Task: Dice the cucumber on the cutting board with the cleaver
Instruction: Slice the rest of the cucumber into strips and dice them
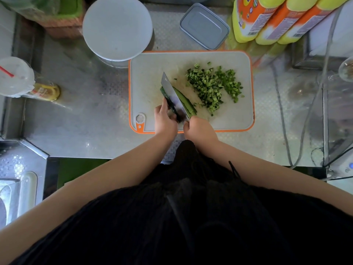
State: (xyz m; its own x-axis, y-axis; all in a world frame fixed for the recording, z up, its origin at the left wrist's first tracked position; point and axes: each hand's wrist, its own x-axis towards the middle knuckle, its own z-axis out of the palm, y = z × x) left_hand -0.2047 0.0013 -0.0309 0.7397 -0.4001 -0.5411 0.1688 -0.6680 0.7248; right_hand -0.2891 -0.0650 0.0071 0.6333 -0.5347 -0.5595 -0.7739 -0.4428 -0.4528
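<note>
Dark clothing (181,217) fills the near edge, two bare forearms reaching forward over it. Bench (86,121): stainless steel with an embossed pattern, worn and reflective. Cutting board (229,115): pale, orange-rimmed, lying flat at centre. Cleaver (172,93): blade angled across the board, its handle enclosed by the right hand (199,131), that grip closed tight around it. Left hand (164,119): fingers curled, grip pressing down on a dark-skinned cucumber (168,101) piece just left of the blade; lighter green strips lie just right of it. Diced cucumber (212,87): loose heap on the board's right half. White round lid (117,28): beyond the board's far left corner. Grey rectangular container (204,25): beyond the far edge. Yellow bottles with orange labels (267,18): far right corner. Plastic cup with red straw (14,76): left edge, a yellow-labelled jar (46,91) beside it. Grey cables (305,115): trailing over the right side.
</note>
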